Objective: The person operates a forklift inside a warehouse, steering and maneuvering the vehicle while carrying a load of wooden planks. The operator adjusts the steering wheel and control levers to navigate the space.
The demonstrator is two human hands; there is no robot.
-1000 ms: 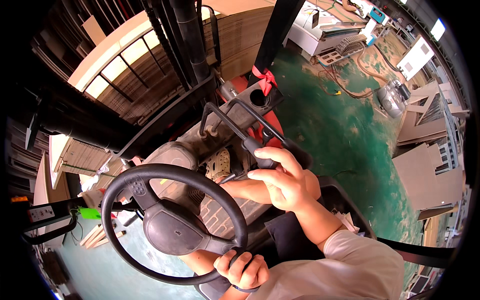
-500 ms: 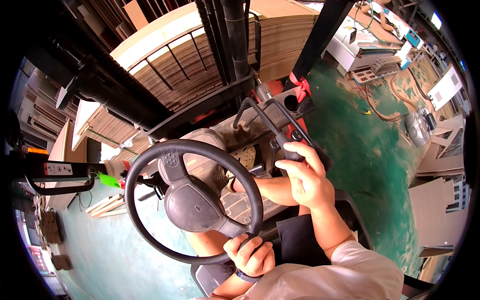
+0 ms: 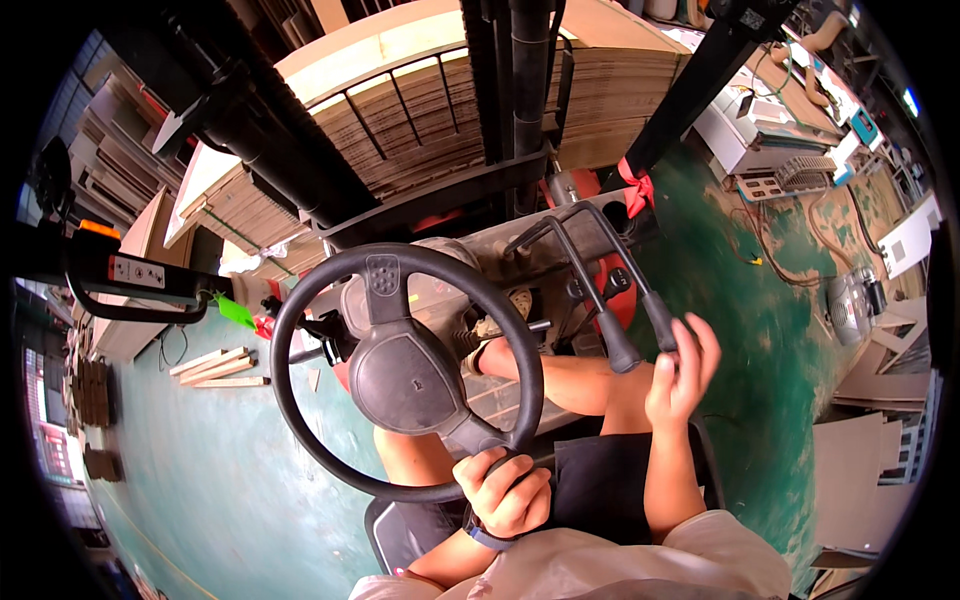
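The black steering wheel [image 3: 533, 385] of a forklift stands before me. My left hand [image 3: 507, 492] is closed on the lower right of its rim, fingers wrapped over; a wristband shows behind it. Two black control levers rise right of the wheel: an inner lever [image 3: 617, 342] with a flared knob and an outer lever [image 3: 657, 318]. Beside the outer knob is my right hand [image 3: 683, 373], its fingers stretched upward and the thumb apart. Its fingertips are at the knob's right side; whether they touch it I cannot tell.
Beyond the dark mast [image 3: 528, 90] stands a large stack of boards [image 3: 400, 140]. Wooden strips [image 3: 225, 368] lie on the green floor at left. At right are a workbench [image 3: 735, 135], loose cables and a grey machine [image 3: 850, 308]. A red ribbon [image 3: 637, 188] hangs on the right post.
My right hand has drawn back and to the right, uncovering both lever knobs. The whole view has shifted slightly. My left hand stays on the wheel.
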